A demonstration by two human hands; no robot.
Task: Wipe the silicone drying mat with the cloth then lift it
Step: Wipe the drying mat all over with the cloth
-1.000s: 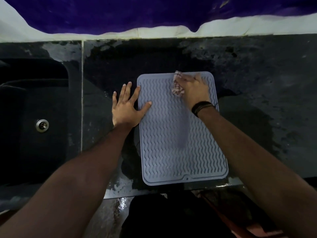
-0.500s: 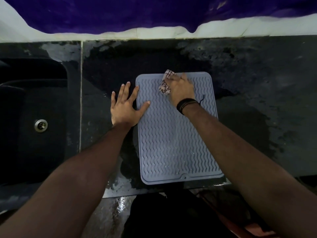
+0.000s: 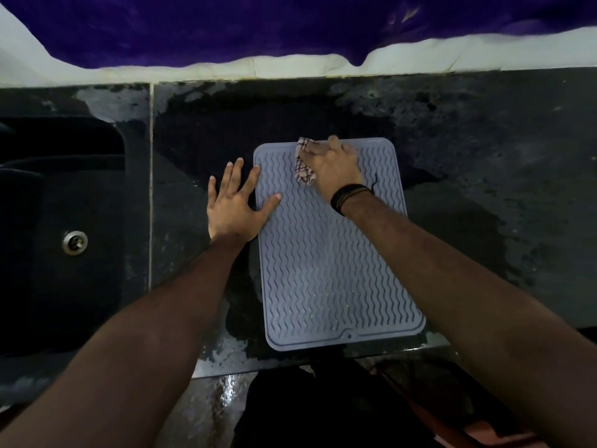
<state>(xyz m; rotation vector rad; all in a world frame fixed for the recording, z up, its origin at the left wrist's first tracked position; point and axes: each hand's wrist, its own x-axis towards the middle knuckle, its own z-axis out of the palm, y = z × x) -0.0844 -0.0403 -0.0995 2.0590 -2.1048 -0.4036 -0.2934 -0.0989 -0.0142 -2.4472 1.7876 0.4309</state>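
Note:
A grey silicone drying mat (image 3: 326, 270) with wavy ridges lies flat on the dark countertop, its near edge close to the counter's front. My right hand (image 3: 334, 166) presses a small checked cloth (image 3: 303, 164) onto the mat's far edge, left of its middle. A black band circles that wrist. My left hand (image 3: 234, 205) lies flat with fingers spread at the mat's left edge, thumb and index fingertip resting on the mat.
A dark sink (image 3: 61, 234) with a metal drain (image 3: 75, 242) sits to the left. The wet, mottled countertop (image 3: 484, 195) stretches to the right. A white wall edge and purple fabric (image 3: 258, 24) run along the back.
My right hand has slid the cloth leftward along the mat's far edge. My left hand has stayed flat at the left edge.

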